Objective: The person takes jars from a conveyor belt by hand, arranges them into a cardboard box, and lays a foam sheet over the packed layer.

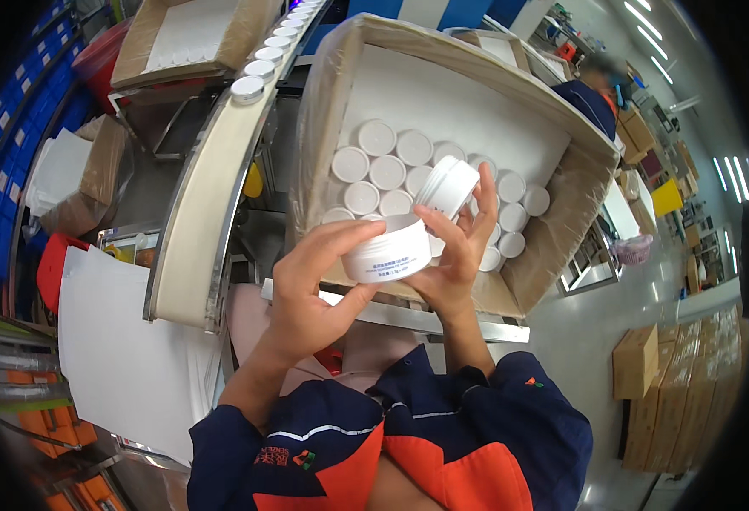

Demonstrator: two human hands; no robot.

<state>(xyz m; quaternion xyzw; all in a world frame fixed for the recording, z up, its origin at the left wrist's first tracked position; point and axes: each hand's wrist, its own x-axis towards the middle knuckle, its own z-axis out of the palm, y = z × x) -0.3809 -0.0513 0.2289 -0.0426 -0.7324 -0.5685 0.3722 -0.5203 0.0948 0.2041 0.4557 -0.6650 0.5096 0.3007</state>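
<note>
- My left hand (306,281), in the middle of the frame, is closed on a white jar (387,255), fingers along its upper edge and thumb beneath; the jar leans, with its blue print facing me.
- My right hand (453,268), just right of centre, grips a second white jar (448,187) between raised fingers (this one is tipped well over, its ridged rim toward the upper left).
- The two jars sit close together, the second above and to the right of the first; I cannot tell whether they touch, nor whether my right thumb presses on the first one.
- Behind my hands, from the upper middle toward the right, stands a large carton (562,226) with clear plastic over its edges, and white round containers (387,173) lie grouped on its floor.
- A pale conveyor belt (204,187) runs from the top of the frame down the left of centre, with a row of white containers (247,89) on its upper stretch.
- White sheets (127,341) lie at the lower left.
- Stacked cartons (685,392) stand at the lower right, and a co-worker (585,102) is at the upper right.
</note>
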